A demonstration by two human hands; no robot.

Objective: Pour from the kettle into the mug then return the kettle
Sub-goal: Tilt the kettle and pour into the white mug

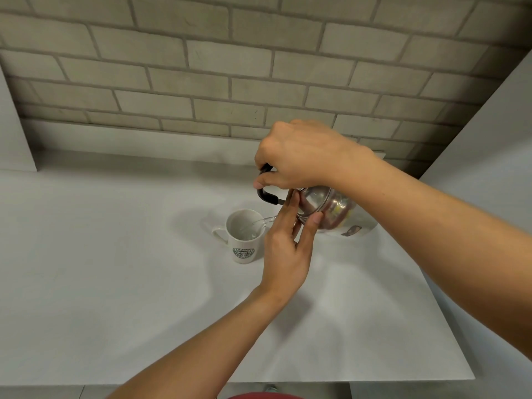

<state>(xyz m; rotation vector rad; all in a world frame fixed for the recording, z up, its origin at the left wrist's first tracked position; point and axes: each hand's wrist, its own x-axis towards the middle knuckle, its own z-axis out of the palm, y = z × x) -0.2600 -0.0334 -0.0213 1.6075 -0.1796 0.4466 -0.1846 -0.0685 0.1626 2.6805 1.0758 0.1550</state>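
Observation:
A shiny steel kettle (331, 210) with a black handle hangs tilted to the left above the white counter. My right hand (299, 156) grips the handle from above. My left hand (285, 246) rests flat, fingers spread, against the kettle's lid and left side. A thin stream of clear water (263, 221) runs from the kettle, whose spout is hidden behind my left fingers, into a white mug (244, 237) with a green round logo. The mug stands upright on the counter just left of the kettle, its handle pointing left.
The white counter (115, 269) runs wide to the left and towards me, ending at a front edge near the bottom. A grey brick wall (201, 67) stands behind it. A white side panel (489, 168) closes off the right.

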